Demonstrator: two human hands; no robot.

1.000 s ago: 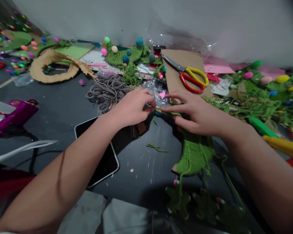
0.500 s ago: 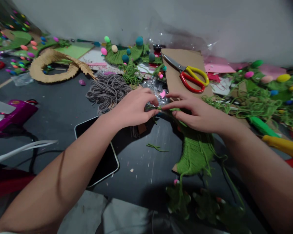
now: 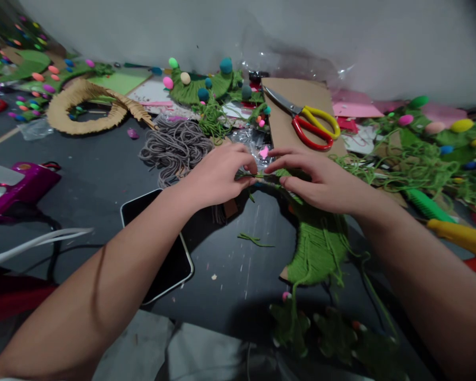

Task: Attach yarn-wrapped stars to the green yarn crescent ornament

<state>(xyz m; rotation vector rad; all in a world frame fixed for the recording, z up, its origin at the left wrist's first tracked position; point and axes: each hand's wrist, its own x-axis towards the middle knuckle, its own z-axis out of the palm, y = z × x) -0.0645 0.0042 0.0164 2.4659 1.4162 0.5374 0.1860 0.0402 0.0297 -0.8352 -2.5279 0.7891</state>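
Observation:
My left hand [image 3: 222, 172] is closed in a pinch on thin green yarn [image 3: 261, 175] above the dark table. To its right, my right hand [image 3: 313, 180] has its fingers apart, the index fingertip close to the yarn. Whether that fingertip touches it, I cannot tell. Beneath my right hand lies a curved cardboard shape wrapped in green yarn [image 3: 319, 248], its bare cardboard tip showing at the lower end and loose strands trailing off. Short green yarn scraps [image 3: 255, 241] rest on the table below my hands.
Behind my hands, scissors [image 3: 303, 119] with red and yellow handles lie on a cardboard sheet [image 3: 280, 132]. Grey yarn [image 3: 176, 145] is heaped beside a wrapped tan ring [image 3: 63, 124]. A phone [image 3: 168, 275] lies under my left forearm. A green brush [image 3: 428, 205] sits at right.
The fingers of my right hand have shifted slightly right, away from the left fingertips. My left hand keeps its pinch in nearly the same place.

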